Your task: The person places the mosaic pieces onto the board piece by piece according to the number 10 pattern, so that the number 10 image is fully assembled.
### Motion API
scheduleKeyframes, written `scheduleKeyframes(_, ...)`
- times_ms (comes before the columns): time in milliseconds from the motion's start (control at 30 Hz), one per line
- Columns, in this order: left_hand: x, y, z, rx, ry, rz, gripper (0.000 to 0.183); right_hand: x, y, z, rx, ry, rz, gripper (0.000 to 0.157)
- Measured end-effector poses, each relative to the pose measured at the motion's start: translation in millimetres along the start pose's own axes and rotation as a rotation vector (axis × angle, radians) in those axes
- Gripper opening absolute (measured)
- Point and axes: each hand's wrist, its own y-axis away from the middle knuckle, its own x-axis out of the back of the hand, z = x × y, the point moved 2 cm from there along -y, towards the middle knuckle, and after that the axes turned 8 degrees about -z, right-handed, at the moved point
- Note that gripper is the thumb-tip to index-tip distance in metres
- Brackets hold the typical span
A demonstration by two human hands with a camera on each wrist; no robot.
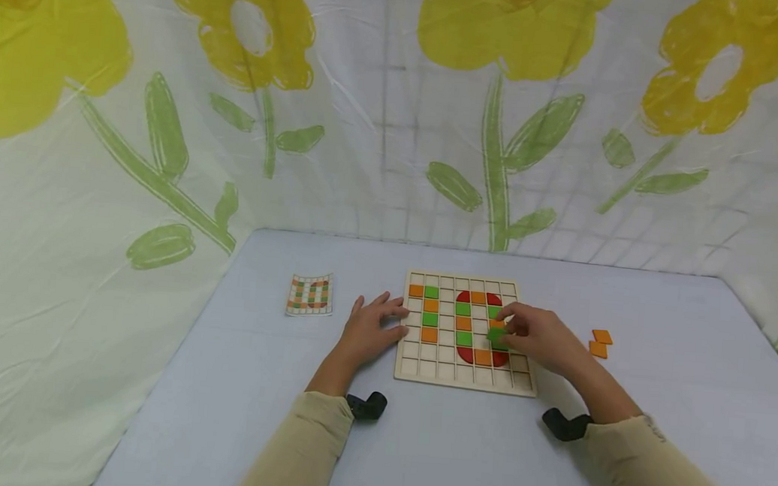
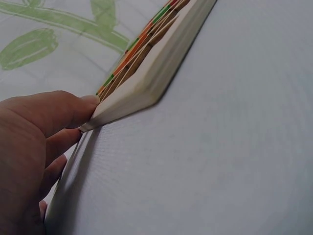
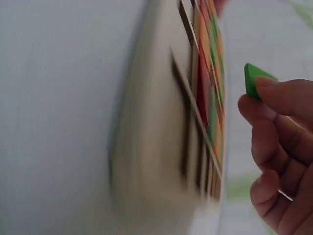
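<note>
A wooden grid board (image 1: 421, 367) lies on the table, holding orange and green square tiles and red rounded corner pieces. In the head view my left hand (image 1: 371, 330) rests at its left side, fingers spread. The left wrist view shows that hand's thumb (image 2: 73, 110) touching the board's edge (image 2: 146, 90). Over the right part of the board, my right hand (image 1: 540, 335) pinches a green square tile (image 3: 254, 78) between thumb and forefinger, seen raised off the board in the right wrist view. The right fingers partly cover the pieces beneath.
Two loose orange tiles (image 1: 599, 343) lie on the table right of the board. A small pattern card (image 1: 309, 295) with a coloured grid lies to the left. Behind the table (image 1: 442, 450) hangs a white sheet with yellow flowers (image 1: 506, 25).
</note>
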Motion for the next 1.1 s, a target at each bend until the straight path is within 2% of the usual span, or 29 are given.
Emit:
scheduleKeyframes(133,-0.1,-0.2,0.4,0.009,0.006,-0.006,0.032,-27.4,-21,-31,0.068,-0.007,-0.022,0.01)
scheduleKeyframes(267,-0.6,-1.0,-0.1,0.014,0.001,-0.013,0.032,-45.1,-34,-55,0.104,0.006,-0.016,0.011)
scheduleKeyframes(467,-0.1,-1.6,0.2,0.02,-0.011,-0.028,0.033,-59.1,-44,-70,0.085,0.019,-0.036,0.009)
scheduleKeyframes(567,1.5,-0.4,1.8,0.016,-0.016,-0.027,0.033,-61.7,-46,-74,0.059,0.076,-0.054,0.003)
scheduleKeyframes(667,2.8,0.7,3.4,0.01,-0.014,-0.023,0.033,-61.9,-46,-76,0.031,0.125,-0.086,0.008)
scheduleKeyframes(767,3.1,1.5,4.3,0.012,-0.007,-0.021,0.033,-58.6,-43,-73,0.007,0.121,-0.11,0.015)
scheduleKeyframes(867,3.0,1.9,4.7,0.01,0.003,-0.017,0.033,-48.0,-37,-62,-0.021,0.095,-0.085,0.021)
scheduleKeyframes(967,2.5,1.7,4.3,0.007,0.007,-0.014,0.033,-27.6,-27,-43,-0.059,0.063,-0.039,0.024)
scheduleKeyframes(1100,2.2,1.2,3.3,0.002,0.007,-0.015,0.033,5.6,-7,-5,-0.147,0.057,0.022,0.032)
